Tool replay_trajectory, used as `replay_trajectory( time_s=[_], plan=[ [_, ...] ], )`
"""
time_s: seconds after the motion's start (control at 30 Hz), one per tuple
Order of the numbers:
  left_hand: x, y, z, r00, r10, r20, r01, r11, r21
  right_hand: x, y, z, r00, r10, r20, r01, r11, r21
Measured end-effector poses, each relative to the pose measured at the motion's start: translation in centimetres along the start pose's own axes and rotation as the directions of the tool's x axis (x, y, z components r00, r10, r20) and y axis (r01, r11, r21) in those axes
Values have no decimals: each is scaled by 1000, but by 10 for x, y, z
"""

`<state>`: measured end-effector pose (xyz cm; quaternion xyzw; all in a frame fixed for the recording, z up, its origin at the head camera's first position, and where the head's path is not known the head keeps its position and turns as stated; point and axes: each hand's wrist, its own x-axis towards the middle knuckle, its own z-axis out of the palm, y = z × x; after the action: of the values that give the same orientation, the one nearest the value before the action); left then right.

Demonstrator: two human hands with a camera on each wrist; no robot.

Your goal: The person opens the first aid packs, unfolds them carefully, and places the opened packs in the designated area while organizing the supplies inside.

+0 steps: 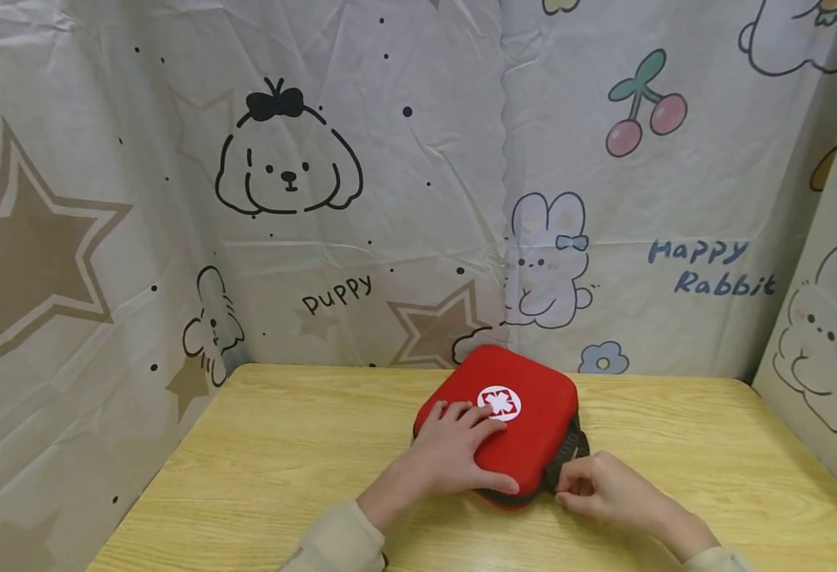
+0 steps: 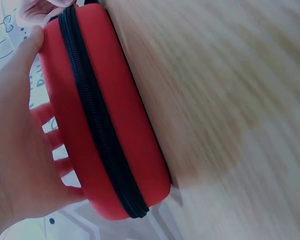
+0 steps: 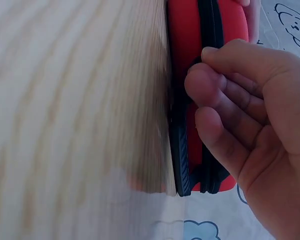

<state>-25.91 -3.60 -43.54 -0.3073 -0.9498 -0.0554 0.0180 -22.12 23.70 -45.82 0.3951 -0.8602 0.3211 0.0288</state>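
Note:
A red first-aid case with a white cross emblem lies on the table, its lid up. Across that lid my left hand rests with spread fingers, the thumb by the near right corner. A black zipper runs round the side wall and looks closed along the stretch in the left wrist view. At the near right corner, my right hand pinches what appears to be the zipper pull between thumb and index finger; the fingertips mostly hide it. Beside those fingers is the black carry handle.
The case stands on a light wood-grain table, toward its back edge. Behind and at both sides hangs a pale cloth printed with cartoon animals, stars and cherries.

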Motion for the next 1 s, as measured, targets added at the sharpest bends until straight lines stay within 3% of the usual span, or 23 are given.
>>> replay_trajectory(
  time_s=[0.13,0.5,0.77,1.0],
  plan=[
    [1,5,1,999,-31,-12,31,1000,-5,1,-2,1,1000,-9,7,9,1000,8],
    [0,14,4,997,-79,-13,79,997,2,4,-17,3,1000,-8,26,10,995,-98],
    [1,19,5,996,-92,-12,92,996,5,8,-27,2,988,114,101,-106,991,-82],
    [2,22,6,994,-108,4,108,994,23,8,-25,4,984,129,123,-128,992,-17]
  ],
)
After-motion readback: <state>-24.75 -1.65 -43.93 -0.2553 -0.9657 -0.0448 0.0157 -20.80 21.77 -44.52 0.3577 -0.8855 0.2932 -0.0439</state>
